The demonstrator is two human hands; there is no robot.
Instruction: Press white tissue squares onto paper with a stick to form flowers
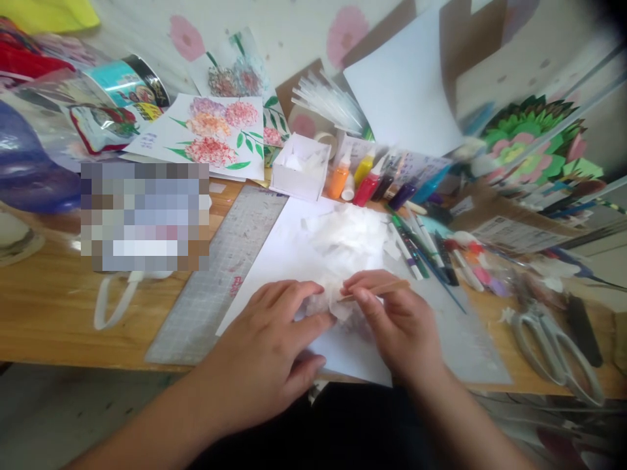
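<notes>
In the head view, the left hand (274,329) is resting open, fingertips touching white tissue (337,310) on a white sheet (267,258) at the near edge of the counter (63,320); the right hand (404,320) is gripping a wooden stick (389,287) against the tissue. Just beyond, white scraps (350,228) are lying heaped. Farther, a white box (296,179) is holding white pieces, left of bottles containing orange, yellow and red colour. Far right, a cardboard box (477,212) is apparently holding brushes (582,196).
</notes>
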